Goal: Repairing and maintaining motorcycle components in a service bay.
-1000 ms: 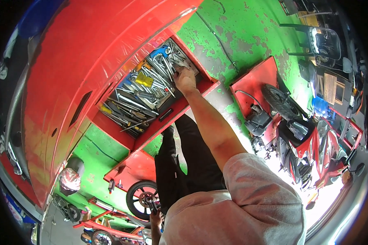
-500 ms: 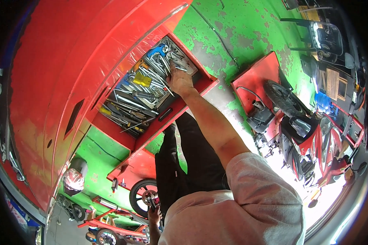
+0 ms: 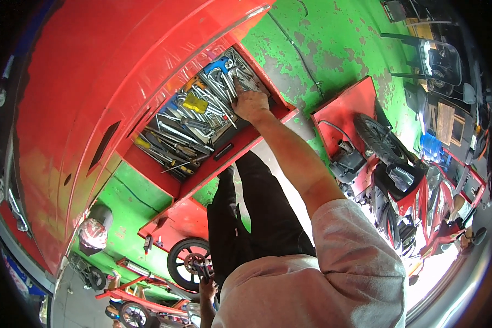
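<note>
Got the right hand (image 3: 251, 105) inside the red drawer (image 3: 157, 178), toward its far right end, down among the silver tools (image 3: 217, 88). Can't really tell about any grip from this angle tbh. Pick gently rather than raking, and lift one piece clear before pulling. Reaching palm down, elbow nearly straight. Also got the left hand (image 3: 207, 287) closed round a dark tool (image 3: 204, 270), below the drawer.

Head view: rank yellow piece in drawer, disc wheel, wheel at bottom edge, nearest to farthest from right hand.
From the right hand:
1. Yellow piece: to its left, on the tools.
2. Disc wheel: below and left, past the drawer.
3. Bottom-edge wheel: farther down and left.
</note>
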A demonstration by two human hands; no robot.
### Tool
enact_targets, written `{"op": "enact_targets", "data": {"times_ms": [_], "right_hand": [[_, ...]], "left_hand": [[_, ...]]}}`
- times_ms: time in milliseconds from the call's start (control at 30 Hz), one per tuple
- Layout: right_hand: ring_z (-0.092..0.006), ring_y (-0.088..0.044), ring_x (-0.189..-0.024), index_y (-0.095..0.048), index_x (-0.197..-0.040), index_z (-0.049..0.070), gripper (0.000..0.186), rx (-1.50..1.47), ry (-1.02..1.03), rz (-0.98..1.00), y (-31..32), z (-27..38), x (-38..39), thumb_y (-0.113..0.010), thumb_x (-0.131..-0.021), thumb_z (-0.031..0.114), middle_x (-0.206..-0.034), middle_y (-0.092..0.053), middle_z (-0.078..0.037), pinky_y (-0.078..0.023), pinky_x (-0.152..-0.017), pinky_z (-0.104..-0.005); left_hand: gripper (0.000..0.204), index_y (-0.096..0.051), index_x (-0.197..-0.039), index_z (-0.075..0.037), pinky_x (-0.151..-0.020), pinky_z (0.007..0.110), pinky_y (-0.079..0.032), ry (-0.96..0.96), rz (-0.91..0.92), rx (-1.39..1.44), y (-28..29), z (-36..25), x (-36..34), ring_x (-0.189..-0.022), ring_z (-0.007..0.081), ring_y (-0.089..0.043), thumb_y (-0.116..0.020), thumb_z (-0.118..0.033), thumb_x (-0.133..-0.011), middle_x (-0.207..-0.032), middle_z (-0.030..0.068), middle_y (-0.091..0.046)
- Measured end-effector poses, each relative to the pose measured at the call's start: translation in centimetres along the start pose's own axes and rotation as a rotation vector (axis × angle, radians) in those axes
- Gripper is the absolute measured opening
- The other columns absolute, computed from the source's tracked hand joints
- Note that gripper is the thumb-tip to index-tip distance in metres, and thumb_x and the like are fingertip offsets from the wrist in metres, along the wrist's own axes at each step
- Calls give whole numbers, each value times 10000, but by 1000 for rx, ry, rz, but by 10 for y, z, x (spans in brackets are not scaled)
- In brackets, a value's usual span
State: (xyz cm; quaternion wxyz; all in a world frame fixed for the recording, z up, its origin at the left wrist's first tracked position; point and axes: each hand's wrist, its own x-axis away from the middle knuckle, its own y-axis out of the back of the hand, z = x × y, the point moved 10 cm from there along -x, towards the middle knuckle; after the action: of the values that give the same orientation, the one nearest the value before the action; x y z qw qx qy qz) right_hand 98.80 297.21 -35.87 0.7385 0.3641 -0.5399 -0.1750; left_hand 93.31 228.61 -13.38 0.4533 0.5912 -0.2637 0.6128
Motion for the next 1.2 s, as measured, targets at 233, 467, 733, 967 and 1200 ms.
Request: {"op": "enact_targets", "data": {"times_ms": [233,467,733,967,1200], "right_hand": [[-323,-635,-1088,-248,-1506,90,879,43,-86,19,5,-15,4,-601,-823,515,-1212,-630,-195,-520,-903,-442],[-306,-675,-993,-240,-1517,94,836,83,-32,122,-8,-12,29,-593,-876,497,-1066,-691,-151,-535,-842,-442],[-330,-679,-935,-199,-1537,204,746,279,167,-25,11,-6,24,-529,-921,467,-995,-693,-171,-549,-792,-467],[-328,-665,-995,-251,-1510,213,644,189,228,204,-6,-17,34,-515,-924,257,-1115,-676,-161,-526,-854,-457],[-367,-662,-942,-699,-991,128,213,-127,105,-253,6,-37,-10,-534,-912,238,-1017,-675,-199,-553,-820,-468]], "left_hand": [[97,-525,-954,-166,-363,233,-239,11,38,102,-1,30,-5,-408,52,-336,-615,-198,-940,-559,-78,-341],[91,-528,-952,-171,-360,233,-227,-12,-23,-44,-5,22,1,-397,52,-317,-615,-199,-941,-543,-78,-317],[91,-565,-977,-183,-353,237,-226,1,78,298,-5,41,-16,-376,60,-301,-632,-223,-930,-526,-71,-301],[135,-540,-959,-166,-362,241,-257,-111,-9,-77,4,13,-10,-390,74,-313,-647,-239,-921,-537,-63,-309],[170,-553,-937,-136,-367,245,-292,-114,-10,-61,-4,3,-12,-399,73,-304,-653,-273,-920,-550,-57,-306]]}}
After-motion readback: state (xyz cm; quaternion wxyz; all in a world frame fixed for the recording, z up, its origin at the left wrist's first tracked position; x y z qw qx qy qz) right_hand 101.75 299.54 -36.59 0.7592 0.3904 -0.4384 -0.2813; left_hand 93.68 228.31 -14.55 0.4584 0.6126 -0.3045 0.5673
